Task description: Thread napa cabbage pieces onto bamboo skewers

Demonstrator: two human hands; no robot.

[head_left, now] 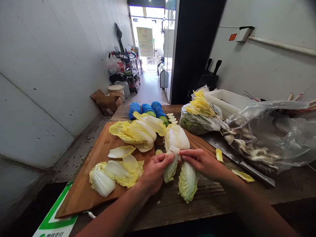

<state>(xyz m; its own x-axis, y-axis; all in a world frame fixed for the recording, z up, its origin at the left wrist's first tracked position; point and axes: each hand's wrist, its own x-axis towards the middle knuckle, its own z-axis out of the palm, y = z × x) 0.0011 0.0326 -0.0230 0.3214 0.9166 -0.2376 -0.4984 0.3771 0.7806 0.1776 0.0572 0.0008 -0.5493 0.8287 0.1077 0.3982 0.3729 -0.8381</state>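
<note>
My left hand is closed on a napa cabbage leaf, thumb on top near its white stem end. From the right, my right hand pinches that same white end between its fingers. Just beyond both hands sits a napa cabbage head. Beneath my right hand another cabbage leaf lies on the dark wooden table. Left of my hands, a cutting board carries a pile of yellow cabbage leaves and several loose leaves nearer me.
Vegetables in blue foam nets stand behind the board, near white slices. To the right lie thin skewers, a long knife, mushrooms in clear plastic, bagged greens and a white tub.
</note>
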